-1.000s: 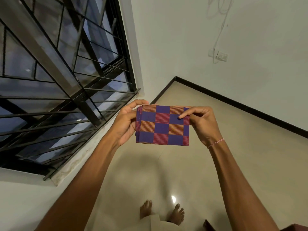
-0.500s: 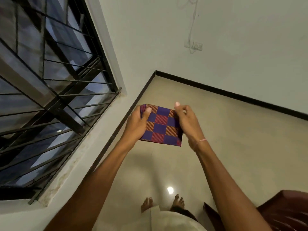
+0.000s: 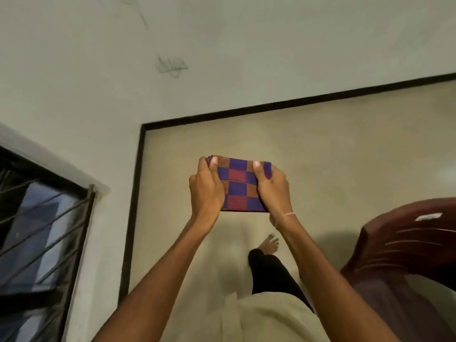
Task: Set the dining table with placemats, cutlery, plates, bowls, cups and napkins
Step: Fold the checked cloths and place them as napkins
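Note:
A folded cloth (image 3: 238, 186) with purple, red and orange checks is held flat in front of me at chest height. My left hand (image 3: 206, 190) grips its left edge, thumb on top. My right hand (image 3: 272, 191) grips its right edge the same way, with a thin pink thread around the wrist. The fingers of both hands are hidden under the cloth. No dining table is in view.
A dark red plastic chair (image 3: 404, 245) stands close at the right. A barred window (image 3: 42, 240) fills the lower left wall. Beige floor (image 3: 320, 149) runs to a black skirting (image 3: 283, 104) below white walls. One bare foot (image 3: 269, 244) steps forward.
The view has swung right: the window slid to the lower left and the chair came further in. Both hands moved closer together on the cloth, and one foot stepped forward.

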Demonstrator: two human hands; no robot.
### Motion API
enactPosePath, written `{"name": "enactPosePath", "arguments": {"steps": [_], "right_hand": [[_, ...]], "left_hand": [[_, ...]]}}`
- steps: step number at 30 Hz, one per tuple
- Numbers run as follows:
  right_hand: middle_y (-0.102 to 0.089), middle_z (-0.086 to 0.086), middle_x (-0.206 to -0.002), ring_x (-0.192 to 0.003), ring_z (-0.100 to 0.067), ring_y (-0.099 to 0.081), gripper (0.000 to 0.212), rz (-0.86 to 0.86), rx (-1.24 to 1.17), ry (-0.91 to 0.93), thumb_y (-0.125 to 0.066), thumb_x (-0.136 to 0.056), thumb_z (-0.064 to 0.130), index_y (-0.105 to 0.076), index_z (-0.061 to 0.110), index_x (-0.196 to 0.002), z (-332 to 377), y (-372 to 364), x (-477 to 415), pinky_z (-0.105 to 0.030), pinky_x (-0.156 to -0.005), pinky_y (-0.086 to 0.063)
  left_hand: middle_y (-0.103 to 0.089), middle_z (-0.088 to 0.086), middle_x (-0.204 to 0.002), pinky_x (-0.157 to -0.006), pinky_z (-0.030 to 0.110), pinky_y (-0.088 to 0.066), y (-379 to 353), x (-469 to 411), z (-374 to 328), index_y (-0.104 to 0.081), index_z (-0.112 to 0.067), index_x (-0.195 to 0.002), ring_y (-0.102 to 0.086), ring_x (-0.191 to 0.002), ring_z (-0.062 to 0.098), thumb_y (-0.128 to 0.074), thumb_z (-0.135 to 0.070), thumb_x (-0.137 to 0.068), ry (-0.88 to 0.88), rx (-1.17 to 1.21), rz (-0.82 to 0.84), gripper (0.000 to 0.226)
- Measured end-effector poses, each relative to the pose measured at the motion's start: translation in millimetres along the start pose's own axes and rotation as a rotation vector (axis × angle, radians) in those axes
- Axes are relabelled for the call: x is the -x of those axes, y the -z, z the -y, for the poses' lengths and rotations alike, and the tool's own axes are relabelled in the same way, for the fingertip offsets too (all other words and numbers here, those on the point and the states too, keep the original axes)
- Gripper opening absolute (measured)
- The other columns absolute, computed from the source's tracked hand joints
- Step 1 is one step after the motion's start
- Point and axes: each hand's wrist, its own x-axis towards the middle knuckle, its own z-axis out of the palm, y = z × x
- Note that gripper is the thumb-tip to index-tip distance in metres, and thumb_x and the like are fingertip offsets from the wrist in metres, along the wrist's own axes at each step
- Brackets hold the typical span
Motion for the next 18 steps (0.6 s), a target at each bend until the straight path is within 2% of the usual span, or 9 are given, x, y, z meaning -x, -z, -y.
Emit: {"name": "enactPosePath", "arguments": {"steps": [3, 6, 9, 12, 15, 18], "right_hand": [[-0.067, 0.010, -0.088, -0.074, -0.004, -0.067, 0.032, -0.197, 0.048, 0.017, -0.044, -0.106, 0.047, -0.061, 0.021, -0.101, -7, 45, -59, -0.007, -0.052, -0.047], [-0.063, 0.010, -0.086, -0.067, 0.001, -0.061, 0.035, -0.389, 0.079, -0.015, -0.041, -0.107, 0.047, -0.059, 0.018, -0.101, -2, 109, -116, -0.002, -0.049, -0.042], [-0.062, 0.008, -0.075, -0.062, -0.001, -0.060, 0.044, -0.610, 0.013, -0.047, -0.039, -0.108, 0.046, -0.058, 0.017, -0.081, 1, 183, -164, -0.006, -0.049, -0.042], [-0.051, 0.008, -0.057, -0.051, -0.004, -0.051, 0.056, -0.893, 0.007, -0.107, -0.039, -0.109, 0.044, -0.041, 0.021, -0.058, -10, 255, -180, -0.011, -0.049, -0.036], [-0.051, 0.007, -0.054, -0.050, -0.007, -0.049, 0.062, -1.085, 0.062, -0.262, -0.036, -0.108, 0.050, -0.041, 0.019, -0.055, -26, 317, -176, -0.017, -0.051, -0.031], [-0.054, 0.007, -0.055, -0.053, -0.008, -0.053, 0.063, -1.249, 0.047, -0.334, -0.037, -0.106, 0.056, -0.044, 0.021, -0.054, -49, 362, -167, -0.020, -0.055, -0.036]], "left_hand": [[-0.057, -0.015, -0.088, -0.043, 0.004, -0.041, -71, -39, -40, -0.046, -0.024, -0.108, -0.060, -0.066, 0.001, -0.033, -0.042, -0.109, -0.068, -0.032, 0.079, 0.022], [-0.057, -0.018, -0.081, -0.046, 0.003, -0.042, -141, -66, -100, -0.051, -0.023, -0.104, -0.061, -0.063, 0.000, -0.033, -0.044, -0.109, -0.180, -0.035, 0.159, 0.028], [-0.058, -0.015, -0.070, -0.051, 0.005, -0.043, -215, -88, -172, -0.054, -0.022, -0.085, -0.061, -0.061, -0.004, -0.035, -0.040, -0.111, -0.320, 0.015, 0.267, 0.037], [-0.055, -0.010, -0.060, -0.051, 0.009, -0.040, -286, -84, -233, -0.050, -0.023, -0.066, -0.059, -0.058, -0.006, -0.039, -0.042, -0.110, -0.420, 0.058, 0.452, 0.048], [-0.065, -0.008, -0.064, -0.053, 0.010, -0.046, -342, -64, -273, -0.059, -0.024, -0.069, -0.065, -0.060, 0.000, -0.045, -0.048, -0.106, -0.493, 0.106, 0.687, 0.046], [-0.072, -0.009, -0.075, -0.057, 0.012, -0.052, -397, -39, -300, -0.066, -0.025, -0.084, -0.070, -0.071, 0.002, -0.054, -0.052, -0.101, -0.598, 0.113, 0.864, 0.034]]}}
